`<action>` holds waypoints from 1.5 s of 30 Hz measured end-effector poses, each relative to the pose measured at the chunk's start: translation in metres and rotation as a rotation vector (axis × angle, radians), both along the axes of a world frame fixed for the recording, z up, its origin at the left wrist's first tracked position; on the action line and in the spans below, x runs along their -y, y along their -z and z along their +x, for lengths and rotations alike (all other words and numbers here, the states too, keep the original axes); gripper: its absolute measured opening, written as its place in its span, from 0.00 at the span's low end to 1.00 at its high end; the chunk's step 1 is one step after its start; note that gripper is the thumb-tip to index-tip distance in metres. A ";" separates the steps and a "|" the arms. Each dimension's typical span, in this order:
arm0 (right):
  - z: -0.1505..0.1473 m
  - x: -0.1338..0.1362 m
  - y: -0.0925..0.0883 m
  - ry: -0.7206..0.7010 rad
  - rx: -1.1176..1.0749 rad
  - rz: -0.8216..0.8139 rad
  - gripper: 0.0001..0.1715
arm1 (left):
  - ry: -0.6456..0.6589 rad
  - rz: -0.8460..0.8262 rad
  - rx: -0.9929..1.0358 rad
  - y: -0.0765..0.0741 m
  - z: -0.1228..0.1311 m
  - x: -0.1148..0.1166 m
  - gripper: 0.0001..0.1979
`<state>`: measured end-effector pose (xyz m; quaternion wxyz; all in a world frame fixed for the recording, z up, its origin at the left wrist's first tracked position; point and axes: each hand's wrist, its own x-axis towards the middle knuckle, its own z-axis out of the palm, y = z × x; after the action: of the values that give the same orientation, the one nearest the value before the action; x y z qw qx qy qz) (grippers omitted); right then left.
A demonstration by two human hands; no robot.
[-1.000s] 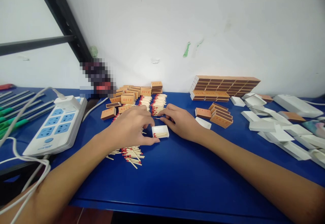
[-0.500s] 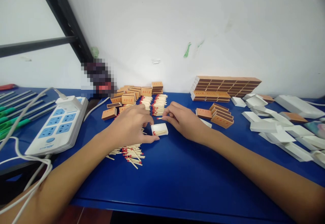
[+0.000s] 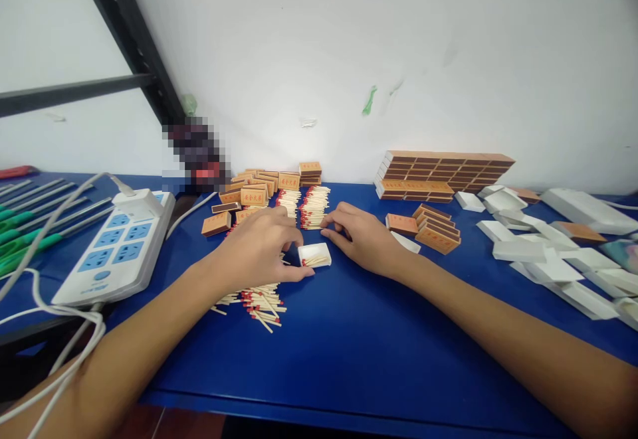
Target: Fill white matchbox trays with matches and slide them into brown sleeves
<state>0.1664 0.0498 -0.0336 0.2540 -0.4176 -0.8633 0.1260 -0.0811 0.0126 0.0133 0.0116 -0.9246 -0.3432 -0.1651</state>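
A small white matchbox tray (image 3: 315,254) lies on the blue table (image 3: 349,333) with a few red-tipped matches in it. My left hand (image 3: 256,250) rests palm down over loose matches (image 3: 259,301). Its thumb runs along the tray's near left corner and its curled fingers sit at the far left corner. My right hand (image 3: 366,238) lies just right of the tray. Its fingertips are pinched together at the near edge of a neat stack of matches (image 3: 313,205); what they pinch is hidden.
Closed orange matchboxes (image 3: 252,193) are heaped behind the matches, and more are stacked in rows (image 3: 443,170) by the wall and piled (image 3: 433,226) to the right. White empty trays (image 3: 548,260) are scattered at far right. A power strip (image 3: 117,243) with cables and screwdrivers (image 3: 30,226) lie at left.
Half a second ago my right hand held a single match raised above the tray. Its fingertips are now lower, at the edge of the match stack. My left hand has hardly moved.
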 end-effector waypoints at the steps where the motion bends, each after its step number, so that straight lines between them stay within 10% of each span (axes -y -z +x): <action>1: 0.000 0.000 0.000 0.003 0.007 0.005 0.05 | 0.001 -0.002 -0.004 0.000 0.000 0.000 0.17; 45: 0.002 0.011 -0.020 -0.021 0.028 -0.072 0.05 | -0.042 -0.027 -0.031 -0.002 0.000 0.000 0.17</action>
<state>0.1686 0.0384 -0.0137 0.2253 -0.4190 -0.8661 0.1536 -0.0812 0.0121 0.0151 0.0079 -0.9197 -0.3645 -0.1458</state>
